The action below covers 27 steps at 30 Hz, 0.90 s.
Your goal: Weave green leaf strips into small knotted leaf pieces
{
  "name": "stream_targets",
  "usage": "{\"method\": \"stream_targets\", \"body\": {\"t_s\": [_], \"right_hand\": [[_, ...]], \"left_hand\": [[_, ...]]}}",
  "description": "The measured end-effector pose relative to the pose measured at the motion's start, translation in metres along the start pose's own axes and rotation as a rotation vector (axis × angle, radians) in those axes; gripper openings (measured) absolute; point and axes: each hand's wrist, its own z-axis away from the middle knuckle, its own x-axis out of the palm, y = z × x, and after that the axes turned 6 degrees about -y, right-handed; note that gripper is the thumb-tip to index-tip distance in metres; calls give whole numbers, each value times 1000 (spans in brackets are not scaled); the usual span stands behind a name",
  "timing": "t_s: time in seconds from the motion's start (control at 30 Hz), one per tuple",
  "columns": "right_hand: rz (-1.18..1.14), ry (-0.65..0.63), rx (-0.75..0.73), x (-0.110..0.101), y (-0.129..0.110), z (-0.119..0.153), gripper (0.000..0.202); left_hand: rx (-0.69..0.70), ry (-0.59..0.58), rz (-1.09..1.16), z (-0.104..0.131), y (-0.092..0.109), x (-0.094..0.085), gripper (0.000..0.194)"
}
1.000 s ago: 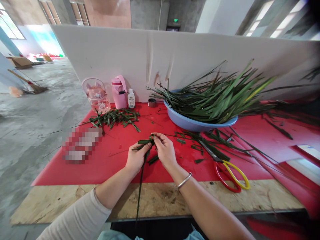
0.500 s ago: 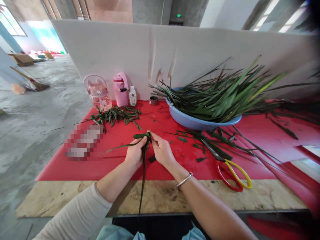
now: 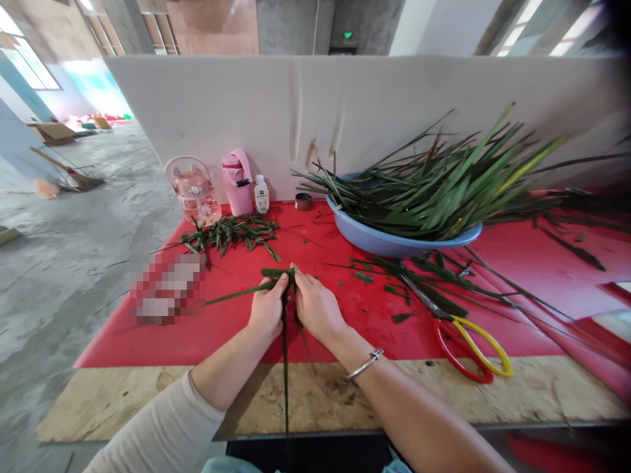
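Between my hands is a folded green leaf strip (image 3: 276, 272), with one long end pointing left and another hanging down past the table edge. My left hand (image 3: 269, 305) is closed on it, thumb pressed on top near the fold. My right hand (image 3: 318, 305) pinches the same leaf strip at its right end; its fingertips partly hide the fold. Beyond my left hand lies a pile of knotted leaf pieces (image 3: 236, 233). Scissors (image 3: 473, 348) with one red and one yellow handle rest right of my right hand, blades among leaf scraps (image 3: 365, 277).
A blue basin (image 3: 394, 244) heaped with long green leaves (image 3: 444, 190) stands at the back right. A pink bottle (image 3: 237, 187), a clear pink jug (image 3: 197, 200), a small white bottle (image 3: 261, 195) and a round tin (image 3: 303, 202) line the white board (image 3: 221, 105). A blurred-out object (image 3: 167, 289) lies left.
Both hands stay on the leaf strip at nearly the same spot. A further strand now hangs below my right hand, and the left-pointing end looks broader. The view has shifted slightly.
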Motion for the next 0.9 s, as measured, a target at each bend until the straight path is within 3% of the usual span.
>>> {"method": "stream_targets", "body": {"t_s": [0.1, 0.23, 0.33, 0.43, 0.6, 0.73, 0.8, 0.9], "right_hand": [[-106, 84, -51, 0, 0, -1, 49], [-457, 228, -96, -9, 9, -3, 47], [-634, 221, -110, -22, 19, -6, 30], [-658, 200, -118, -30, 24, -8, 17], [-794, 214, 6, -22, 23, -14, 21], [-1032, 205, 111, -12, 19, -15, 22], [-1022, 214, 80, -12, 16, -12, 21], [-805, 176, -37, -13, 12, -5, 20]], "left_hand": [[60, 1, -67, 0, 0, -1, 30], [80, -16, -149, 1, 0, -2, 30], [39, -49, -166, 4, 0, -1, 31], [-19, -84, -156, 8, 0, 1, 32], [-62, -140, -168, 15, -1, 5, 32], [-93, -80, -109, 13, 0, 6, 34], [-99, -44, -55, 10, 2, 6, 34], [-95, -24, 1, 5, 6, 4, 31]]}}
